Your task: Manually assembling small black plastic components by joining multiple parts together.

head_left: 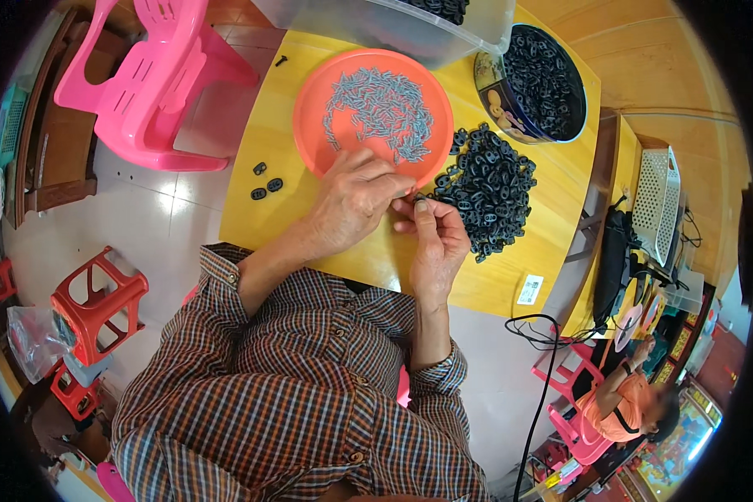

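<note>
At frame centre, the left hand (356,201) and right hand (437,234) pinch a small black part (418,201) together over the desk (510,276); it could slip into the black pile (487,197) just right, or knock pins off the orange plate (309,117)

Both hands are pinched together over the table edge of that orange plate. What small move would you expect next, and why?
Probably pressing the two small parts together. The left hand and right hand meet fingertip to fingertip, seemingly holding a tiny piece between them, though it is too small to make out. Grey pins fill the orange plate, and black pieces lie heaped beside the right hand.
</note>
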A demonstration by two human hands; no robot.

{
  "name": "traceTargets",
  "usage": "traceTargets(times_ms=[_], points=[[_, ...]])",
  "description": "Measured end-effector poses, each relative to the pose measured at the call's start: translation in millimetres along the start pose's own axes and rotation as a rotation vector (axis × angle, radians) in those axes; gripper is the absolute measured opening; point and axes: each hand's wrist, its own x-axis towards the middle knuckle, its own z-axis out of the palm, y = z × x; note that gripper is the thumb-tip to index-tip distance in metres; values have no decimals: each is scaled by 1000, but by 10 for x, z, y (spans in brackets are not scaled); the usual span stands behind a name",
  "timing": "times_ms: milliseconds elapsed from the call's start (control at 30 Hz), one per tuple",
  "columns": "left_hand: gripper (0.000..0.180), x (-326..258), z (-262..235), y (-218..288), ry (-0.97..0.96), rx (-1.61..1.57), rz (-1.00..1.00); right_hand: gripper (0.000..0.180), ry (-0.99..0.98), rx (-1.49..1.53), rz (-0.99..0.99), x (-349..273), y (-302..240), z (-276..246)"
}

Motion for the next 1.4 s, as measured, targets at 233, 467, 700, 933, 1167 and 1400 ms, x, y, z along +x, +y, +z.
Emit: traceTargets(times_ms=[233,467,700,933,1167,1400], points=[[18,-13,-11,77,178,-267,-234,11,-74,45,-18,88,85,32],[18,16,-114,134,91,-1059,-741,10,-71,99,-44,76,155,26],[18,-27,-101,189,50,-1017,-753,11,42,-102,-210,-102,-8,122],[16,-182,37,311,116,-813,-589,10,60,14,-208,-208,60,138],[20,-265,163,345,152,-310,-304,10,47,8,-154,-175,169,-16],[22,-283,181,311,162,-331,-301,13,141,-64,-221,-73,153,-103]])
